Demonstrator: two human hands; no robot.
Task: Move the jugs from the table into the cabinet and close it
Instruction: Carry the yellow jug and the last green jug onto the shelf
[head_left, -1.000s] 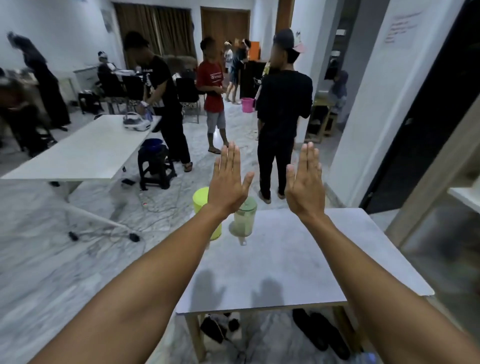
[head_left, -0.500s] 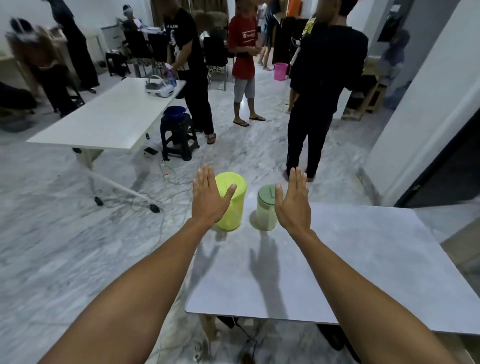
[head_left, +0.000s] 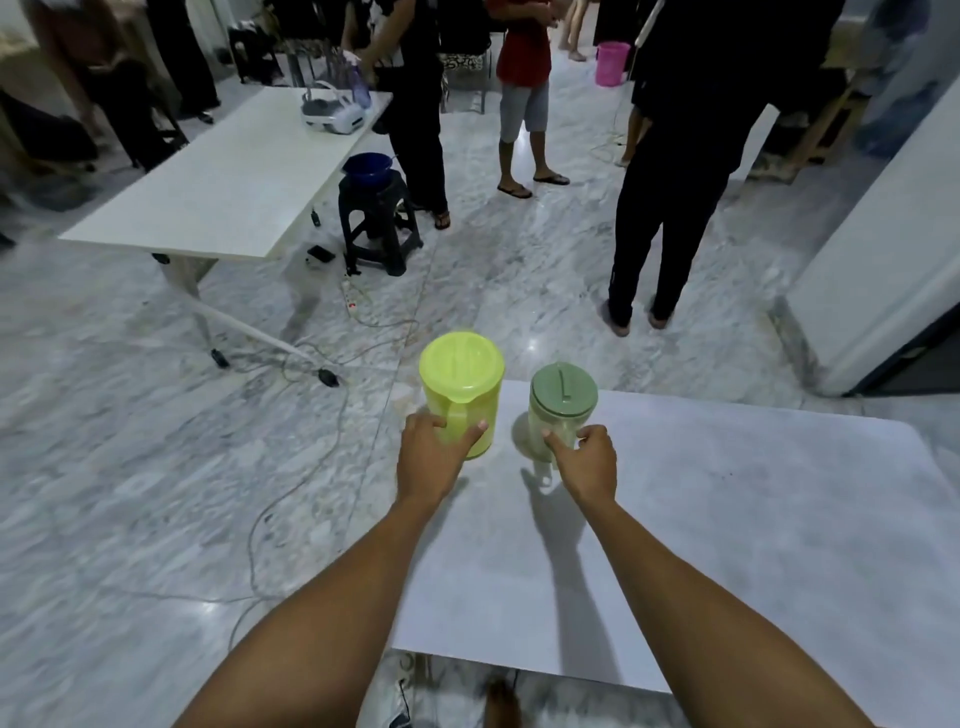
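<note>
Two jugs stand at the far left corner of the grey table (head_left: 727, 519). The yellow-green jug (head_left: 462, 374) with a matching lid is on the left, and my left hand (head_left: 434, 454) is wrapped around its handle. To its right stands the clear jug with a grey-green lid (head_left: 562, 400); my right hand (head_left: 584, 460) is closed on its handle side. Both jugs are upright. No cabinet shows in this view.
Several people stand on the marble floor beyond the table, the nearest in black trousers (head_left: 660, 218). A long white table (head_left: 218, 187) stands at the left, with a dark stool (head_left: 376, 218) holding a blue bowl beside it. Cables (head_left: 311, 374) trail across the floor. A white wall corner (head_left: 878, 270) stands at the right.
My view has tilted down. Both hands came down from flat and open above the table and closed around the handles of the two jugs.
</note>
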